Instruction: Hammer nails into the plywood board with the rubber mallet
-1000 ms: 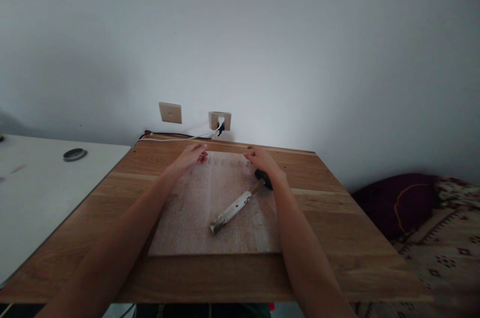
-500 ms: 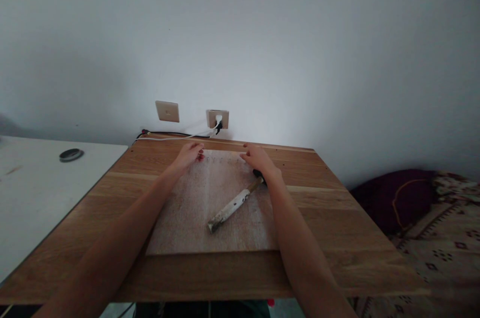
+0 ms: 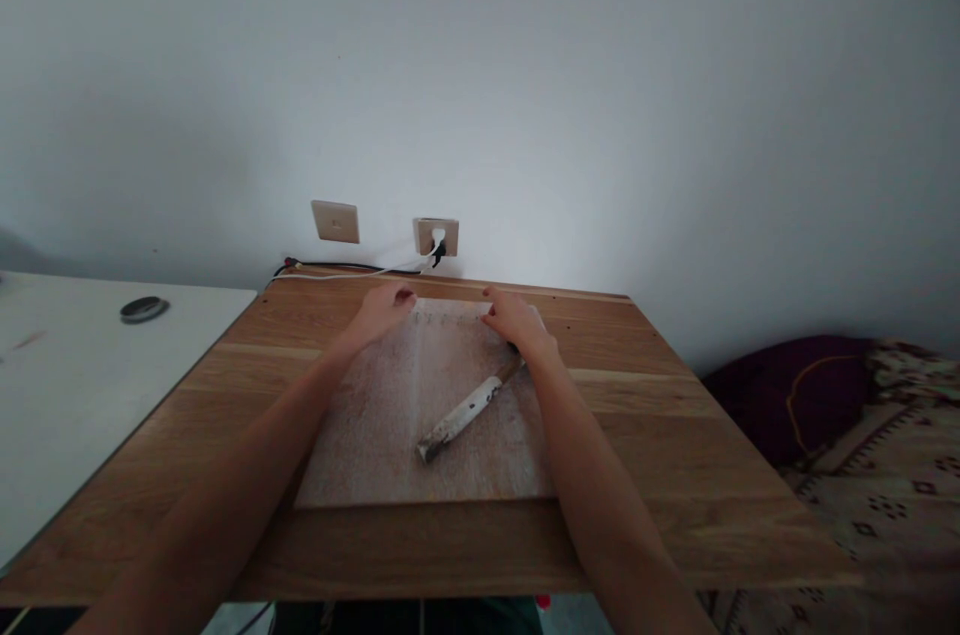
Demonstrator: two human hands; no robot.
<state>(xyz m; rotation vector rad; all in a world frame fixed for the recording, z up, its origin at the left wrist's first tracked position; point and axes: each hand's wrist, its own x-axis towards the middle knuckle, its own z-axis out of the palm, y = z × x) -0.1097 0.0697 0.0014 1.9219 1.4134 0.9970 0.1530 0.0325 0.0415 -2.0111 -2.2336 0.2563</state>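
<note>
A pale, worn board (image 3: 375, 455) lies on the wooden table, with a row of small dark marks or nail tips near its far edge. My left hand (image 3: 382, 310) is at the board's far left corner, fingers curled in to the thumb; whatever they may hold is too small to make out. Over the far right corner, my right hand (image 3: 517, 315) has thumb and index finger bent but apart, nothing visible between them. A hammer with a white-painted, chipped handle (image 3: 469, 410) rests slantwise on the board; its dark head is mostly hidden behind my right wrist.
Along the wall run black and white cables (image 3: 352, 270) to a plugged-in socket (image 3: 436, 237). A white table (image 3: 67, 385) adjoins on the left, with a dark round lid-like object (image 3: 144, 309) on it. Patterned fabric (image 3: 885, 495) and a purple cushion (image 3: 795, 400) are at right.
My left hand has shifted slightly right and its fingers have curled in. My right hand has turned a little, covering more of the hammer's head. The board and hammer stay nearly in place.
</note>
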